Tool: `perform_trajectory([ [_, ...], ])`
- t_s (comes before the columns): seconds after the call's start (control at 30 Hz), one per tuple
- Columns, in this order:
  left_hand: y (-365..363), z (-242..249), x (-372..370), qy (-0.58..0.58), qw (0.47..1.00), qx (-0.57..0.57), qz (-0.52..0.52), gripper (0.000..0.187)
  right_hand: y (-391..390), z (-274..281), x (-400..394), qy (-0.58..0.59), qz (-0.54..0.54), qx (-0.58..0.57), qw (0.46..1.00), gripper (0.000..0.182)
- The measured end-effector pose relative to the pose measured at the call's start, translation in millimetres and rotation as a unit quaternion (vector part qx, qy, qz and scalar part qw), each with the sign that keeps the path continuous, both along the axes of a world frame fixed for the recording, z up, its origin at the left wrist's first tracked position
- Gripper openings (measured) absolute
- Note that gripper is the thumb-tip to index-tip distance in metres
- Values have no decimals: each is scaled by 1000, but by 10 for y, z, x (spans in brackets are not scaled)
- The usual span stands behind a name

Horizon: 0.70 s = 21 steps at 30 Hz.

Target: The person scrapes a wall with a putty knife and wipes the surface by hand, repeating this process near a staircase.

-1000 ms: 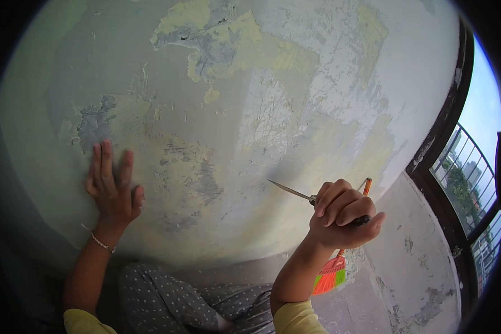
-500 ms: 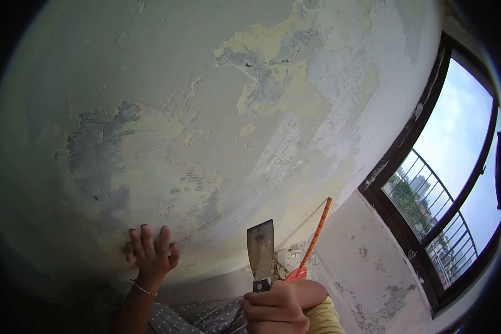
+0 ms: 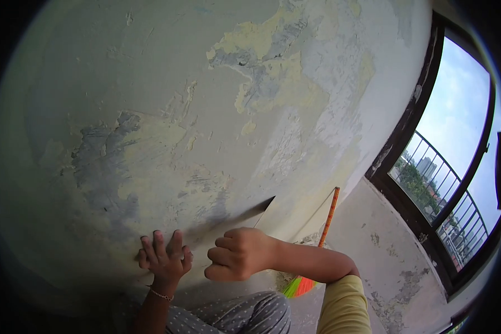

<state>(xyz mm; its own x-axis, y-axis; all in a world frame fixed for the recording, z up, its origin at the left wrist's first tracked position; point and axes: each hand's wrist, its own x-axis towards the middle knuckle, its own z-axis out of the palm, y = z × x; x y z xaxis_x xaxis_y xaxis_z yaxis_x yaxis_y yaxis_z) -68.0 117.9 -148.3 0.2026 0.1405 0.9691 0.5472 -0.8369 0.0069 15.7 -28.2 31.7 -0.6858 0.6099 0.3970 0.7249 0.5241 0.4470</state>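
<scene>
My left hand [image 3: 167, 259] lies against the lower part of the wall [image 3: 167, 72] with its fingers spread. To its right, my right hand [image 3: 234, 255] is wrapped in a fist round a putty knife [image 3: 265, 210]. The blade stands almost edge-on to me, its tip angled up and right close to the wall, and a dark shadow falls to the left of it. The knife's handle is hidden by my fingers. Around both hands the wall is patchy, with grey scraped areas, yellowish spots and peeling paint edges.
A broom with an orange striped handle [image 3: 329, 216] and green and orange bristles [image 3: 301, 286] leans in the corner behind my right forearm. At right, a dark-framed window [image 3: 428, 231] shows a railing outside. My knees in dotted grey trousers [image 3: 234, 314] are bent below.
My right hand has moved up and left toward the wall, turning the putty knife from blade face-on to edge-on. My left hand appears slightly lower and further right, still on the wall.
</scene>
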Motion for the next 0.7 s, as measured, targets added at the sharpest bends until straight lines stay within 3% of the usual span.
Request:
perform_trajectory([
  [0.07,14,-1,52,-12,1000,-5,3,46,-97,-22,-135,-11,11,-10,1000,24],
  [0.13,22,-28,44,-23,999,0,-22,48,-204,-54,-429,37,142,-32,989,28],
  [0.37,21,-31,42,-4,1000,5,2,50,88,352,-263,105,142,77,981,30],
  [0.53,9,-35,43,-18,999,-5,-29,47,-87,224,-457,86,177,40,980,20],
  [0.57,6,-19,58,-18,999,-6,-30,47,-16,301,-351,89,150,34,984,11],
  [0.6,8,1,64,-20,999,-2,-25,47,55,361,-234,95,120,30,988,25],
  [0.63,12,4,43,-20,1000,1,-21,47,102,369,-43,72,40,74,994,24],
  [0.7,16,-3,25,-20,999,1,-28,47,14,422,61,95,0,52,994,27],
])
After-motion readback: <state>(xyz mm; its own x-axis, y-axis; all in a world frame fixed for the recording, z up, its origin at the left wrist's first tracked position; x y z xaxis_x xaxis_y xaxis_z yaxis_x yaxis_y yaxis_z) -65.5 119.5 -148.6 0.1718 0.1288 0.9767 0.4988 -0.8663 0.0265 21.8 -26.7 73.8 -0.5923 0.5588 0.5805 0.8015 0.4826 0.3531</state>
